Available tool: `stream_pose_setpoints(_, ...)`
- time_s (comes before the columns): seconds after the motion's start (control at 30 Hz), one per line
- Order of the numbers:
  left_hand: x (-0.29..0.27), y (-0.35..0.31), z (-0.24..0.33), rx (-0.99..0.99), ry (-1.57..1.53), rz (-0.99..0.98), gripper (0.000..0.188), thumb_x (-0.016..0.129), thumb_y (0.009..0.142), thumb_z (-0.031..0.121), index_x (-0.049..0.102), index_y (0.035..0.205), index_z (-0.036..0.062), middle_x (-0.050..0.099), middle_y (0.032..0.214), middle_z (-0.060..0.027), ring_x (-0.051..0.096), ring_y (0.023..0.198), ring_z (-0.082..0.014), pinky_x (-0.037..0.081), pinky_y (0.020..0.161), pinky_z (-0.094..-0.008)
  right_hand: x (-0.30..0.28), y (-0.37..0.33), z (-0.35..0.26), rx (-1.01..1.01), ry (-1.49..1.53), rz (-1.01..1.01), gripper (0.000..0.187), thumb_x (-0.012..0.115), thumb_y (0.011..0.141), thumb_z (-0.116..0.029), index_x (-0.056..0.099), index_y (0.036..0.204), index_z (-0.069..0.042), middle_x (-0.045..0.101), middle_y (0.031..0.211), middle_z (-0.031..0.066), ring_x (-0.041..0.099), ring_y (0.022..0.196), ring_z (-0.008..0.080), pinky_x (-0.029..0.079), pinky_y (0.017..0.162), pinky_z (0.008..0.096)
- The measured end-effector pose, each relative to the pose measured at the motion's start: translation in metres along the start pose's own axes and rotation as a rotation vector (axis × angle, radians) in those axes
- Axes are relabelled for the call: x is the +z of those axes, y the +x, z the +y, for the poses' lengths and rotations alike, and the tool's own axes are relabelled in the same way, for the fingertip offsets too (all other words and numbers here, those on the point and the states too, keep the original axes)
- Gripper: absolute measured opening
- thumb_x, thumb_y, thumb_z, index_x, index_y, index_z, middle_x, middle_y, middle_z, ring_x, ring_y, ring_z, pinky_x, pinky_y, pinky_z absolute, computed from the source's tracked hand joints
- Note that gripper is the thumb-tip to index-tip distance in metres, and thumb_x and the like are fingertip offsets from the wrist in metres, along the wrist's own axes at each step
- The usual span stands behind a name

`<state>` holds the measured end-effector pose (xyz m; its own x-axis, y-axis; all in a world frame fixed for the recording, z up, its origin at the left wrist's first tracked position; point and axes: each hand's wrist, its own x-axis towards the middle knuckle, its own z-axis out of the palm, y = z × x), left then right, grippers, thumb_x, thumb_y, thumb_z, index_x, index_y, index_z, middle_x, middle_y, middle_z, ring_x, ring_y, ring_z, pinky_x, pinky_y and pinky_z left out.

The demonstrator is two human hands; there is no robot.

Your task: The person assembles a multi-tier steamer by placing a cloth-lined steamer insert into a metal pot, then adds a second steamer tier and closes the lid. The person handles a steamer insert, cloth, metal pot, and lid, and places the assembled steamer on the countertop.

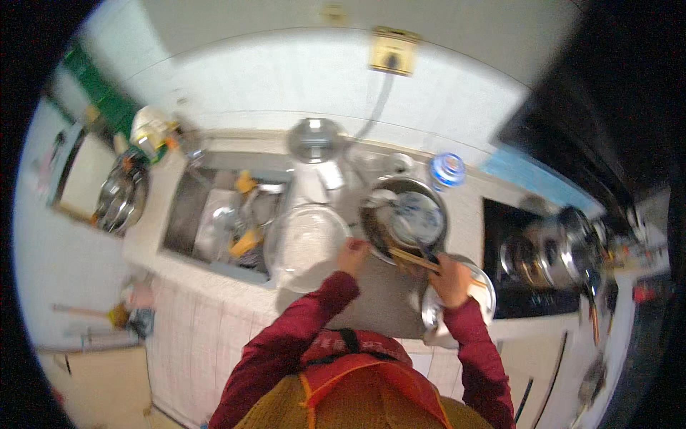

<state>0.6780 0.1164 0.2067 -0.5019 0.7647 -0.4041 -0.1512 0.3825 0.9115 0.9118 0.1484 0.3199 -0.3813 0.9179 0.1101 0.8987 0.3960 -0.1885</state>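
My right hand (451,281) is closed around wooden chopsticks (414,259), which point left along the near rim of a round metal basin (366,232). Inside the basin rests a white bowl with blue patterning (418,214); a dark handle, perhaps a spoon's, slants from it toward my right hand. Below that hand stands a white bowl (486,304), partly covered by it. My left hand (352,256) has its fingers curled, beside the right rim of a large pale round dish (311,247). Blur hides whether anything is in those fingers.
At left is a sink (171,239) with dishes and yellow cloths or sponges. A metal bowl (314,139) stands by the wall, a blue-and-white container (448,170) behind the basin. To the right, a black stove (500,304) carries pots. A cord hangs from the socket (393,53).
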Motion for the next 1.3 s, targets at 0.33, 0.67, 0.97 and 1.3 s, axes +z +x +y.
stream_pose_setpoints(0.33, 0.01, -0.019, -0.007, 0.03, -0.193, -0.048, 0.022, 0.065, 0.077, 0.016, 0.058, 0.093, 0.0033, 0.06, 0.078, -0.005, 0.053, 0.061, -0.0124, 0.044, 0.048, -0.0289, -0.017, 0.015, -0.022, -0.249, -0.145, 0.096, 0.018, 0.067, 0.062, -0.008, 0.054, 0.074, -0.003, 0.059, 0.064, 0.0165, 0.058, 0.058, 0.036, 0.044, 0.051, 0.0433)
stream_pose_setpoints(0.67, -0.01, -0.035, -0.008, -0.086, -0.253, -0.115, 0.024, 0.061, 0.08, 0.02, 0.056, 0.099, 0.007, 0.057, 0.084, -0.003, 0.052, 0.07, -0.0121, 0.044, 0.049, -0.0283, 0.012, -0.003, -0.046, -0.247, -0.091, 0.053, 0.021, 0.069, 0.064, -0.015, 0.054, 0.077, -0.007, 0.059, 0.07, 0.0139, 0.059, 0.063, 0.0352, 0.045, 0.054, 0.0442)
stream_pose_setpoints(0.97, -0.03, -0.055, 0.007, -0.233, -0.302, -0.171, 0.02, 0.057, 0.082, 0.017, 0.056, 0.101, 0.0099, 0.056, 0.084, -0.0021, 0.054, 0.07, -0.0135, 0.046, 0.054, -0.0287, 0.041, -0.021, -0.039, -0.097, 0.043, -0.087, 0.027, 0.068, 0.066, -0.017, 0.058, 0.087, -0.004, 0.062, 0.08, 0.0178, 0.061, 0.07, 0.0361, 0.048, 0.06, 0.0457)
stream_pose_setpoints(1.3, -0.032, -0.059, 0.004, -0.359, -0.386, -0.286, 0.025, 0.047, 0.089, 0.02, 0.05, 0.11, 0.0094, 0.057, 0.093, -0.0034, 0.055, 0.08, -0.0159, 0.047, 0.063, -0.0316, 0.017, -0.025, -0.05, -0.061, 0.1, 0.041, 0.028, 0.066, 0.066, -0.015, 0.058, 0.091, -0.004, 0.057, 0.081, 0.0163, 0.059, 0.064, 0.0369, 0.047, 0.055, 0.0454)
